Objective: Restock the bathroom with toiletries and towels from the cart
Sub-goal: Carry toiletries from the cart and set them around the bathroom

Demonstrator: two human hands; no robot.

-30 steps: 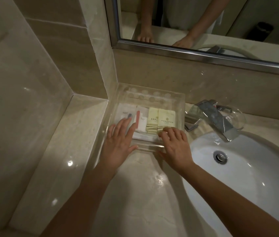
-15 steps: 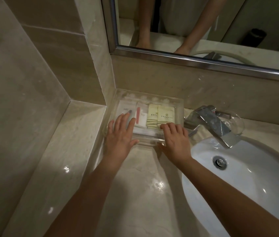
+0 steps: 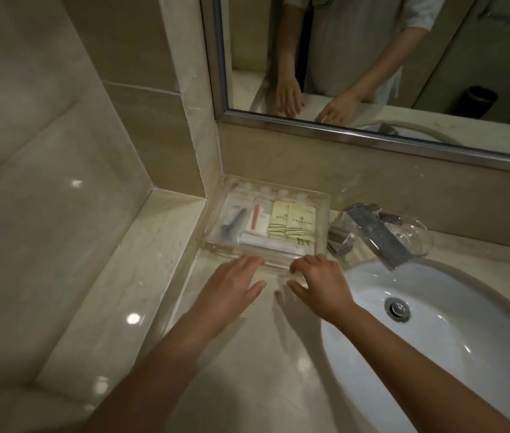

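Note:
A clear acrylic tray (image 3: 323,214) stands in the back corner of the marble counter, against the wall. It holds two pale yellow sachets (image 3: 291,225), a white packet with a red item (image 3: 258,220), a packet with a dark razor (image 3: 234,221) and a flat white packet (image 3: 266,240) across the front. My left hand (image 3: 231,285) lies flat on the counter, fingertips at the tray's front rim. My right hand (image 3: 322,282) rests beside it, fingers spread, tips at the same rim. Neither hand holds anything.
A white basin (image 3: 466,354) fills the right side, with a chrome faucet (image 3: 372,232) and a small glass dish (image 3: 416,239) behind it. A mirror (image 3: 372,57) hangs above the backsplash. A raised marble ledge (image 3: 128,276) runs along the left.
Both hands have drawn back from inside the tray to its front rim, uncovering the packets. The camera has tilted up, showing more of the mirror.

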